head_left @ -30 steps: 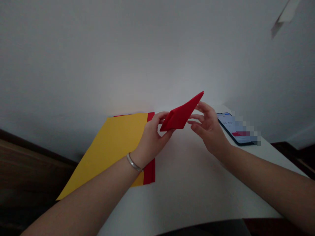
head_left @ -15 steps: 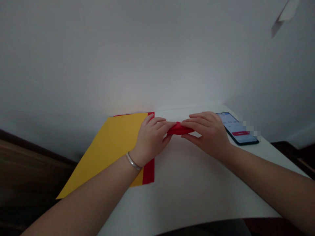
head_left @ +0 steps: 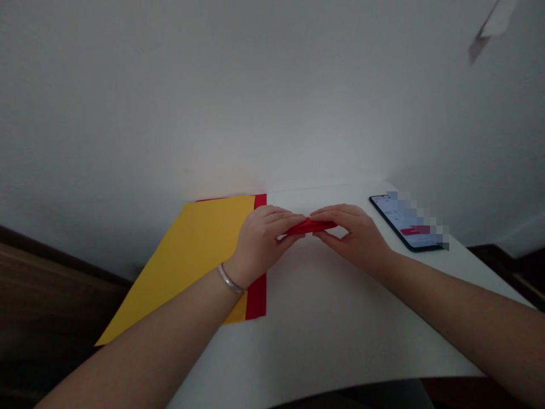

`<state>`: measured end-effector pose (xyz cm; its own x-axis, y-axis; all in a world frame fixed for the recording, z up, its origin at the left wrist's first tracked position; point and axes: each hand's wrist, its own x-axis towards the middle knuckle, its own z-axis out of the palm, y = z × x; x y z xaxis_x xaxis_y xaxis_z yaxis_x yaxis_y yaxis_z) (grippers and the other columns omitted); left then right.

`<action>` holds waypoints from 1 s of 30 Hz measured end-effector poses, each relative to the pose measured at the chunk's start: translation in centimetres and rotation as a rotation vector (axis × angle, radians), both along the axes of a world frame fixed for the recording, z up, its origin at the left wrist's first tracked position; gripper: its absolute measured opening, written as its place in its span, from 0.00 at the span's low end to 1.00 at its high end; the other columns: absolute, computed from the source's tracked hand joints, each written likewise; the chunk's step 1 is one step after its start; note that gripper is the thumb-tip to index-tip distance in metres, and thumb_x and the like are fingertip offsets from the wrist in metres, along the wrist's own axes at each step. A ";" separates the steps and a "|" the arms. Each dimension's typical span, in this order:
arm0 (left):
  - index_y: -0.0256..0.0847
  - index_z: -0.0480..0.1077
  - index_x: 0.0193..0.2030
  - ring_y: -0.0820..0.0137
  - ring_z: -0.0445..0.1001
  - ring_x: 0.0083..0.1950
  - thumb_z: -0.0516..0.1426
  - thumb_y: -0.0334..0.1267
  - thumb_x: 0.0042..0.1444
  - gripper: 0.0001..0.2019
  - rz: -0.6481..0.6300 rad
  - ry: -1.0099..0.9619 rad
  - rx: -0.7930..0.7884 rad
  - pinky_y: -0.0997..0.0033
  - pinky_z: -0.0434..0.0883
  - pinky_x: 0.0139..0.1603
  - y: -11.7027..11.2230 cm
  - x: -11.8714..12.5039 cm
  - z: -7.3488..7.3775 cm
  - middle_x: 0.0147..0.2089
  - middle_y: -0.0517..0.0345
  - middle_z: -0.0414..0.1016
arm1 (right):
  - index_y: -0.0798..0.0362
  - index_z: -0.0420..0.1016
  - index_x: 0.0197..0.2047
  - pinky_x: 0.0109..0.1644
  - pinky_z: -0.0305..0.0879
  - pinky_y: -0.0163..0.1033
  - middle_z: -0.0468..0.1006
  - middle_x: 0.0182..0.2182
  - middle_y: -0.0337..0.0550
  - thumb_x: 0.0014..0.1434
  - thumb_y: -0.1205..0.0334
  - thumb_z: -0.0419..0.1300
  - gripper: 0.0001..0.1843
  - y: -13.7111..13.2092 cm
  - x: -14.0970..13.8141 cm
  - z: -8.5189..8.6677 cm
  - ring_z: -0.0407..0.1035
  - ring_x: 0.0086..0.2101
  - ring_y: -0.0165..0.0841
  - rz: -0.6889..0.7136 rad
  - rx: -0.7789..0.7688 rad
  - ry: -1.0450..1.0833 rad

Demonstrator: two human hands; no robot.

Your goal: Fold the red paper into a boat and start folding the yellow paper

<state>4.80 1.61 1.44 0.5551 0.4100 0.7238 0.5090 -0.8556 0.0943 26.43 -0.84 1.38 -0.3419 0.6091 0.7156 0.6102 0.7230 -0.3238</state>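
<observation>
A small piece of folded red paper [head_left: 307,226] is held just above the white table, seen nearly edge-on with a slight peak in its middle. My left hand [head_left: 269,236] pinches its left end, thumb below and fingers on top. Its right end is pinched the same way by my right hand [head_left: 347,230]. The fingers of both hands cover much of the paper, so its full shape is hidden. A silver bangle [head_left: 230,279] circles my left wrist.
Yellow sheets [head_left: 191,250] lie at the left of the white table [head_left: 332,324], on top of red sheets [head_left: 256,298] that show at the right edge. A phone [head_left: 404,224] with a lit screen rests at the right. A wall [head_left: 272,102] stands behind the table.
Both hands have lowered slightly and their fingers lie flatter over the red paper. My right hand has shifted a little left, showing more of the phone.
</observation>
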 end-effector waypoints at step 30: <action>0.42 0.77 0.39 0.69 0.77 0.36 0.58 0.41 0.60 0.08 -0.006 -0.017 0.036 0.68 0.72 0.37 -1.1 0.3 0.6 0.35 0.56 0.81 | 0.45 0.82 0.38 0.44 0.71 0.42 0.83 0.35 0.37 0.56 0.62 0.65 0.05 -0.4 -0.5 0.0 0.76 0.36 0.34 0.060 -0.109 0.138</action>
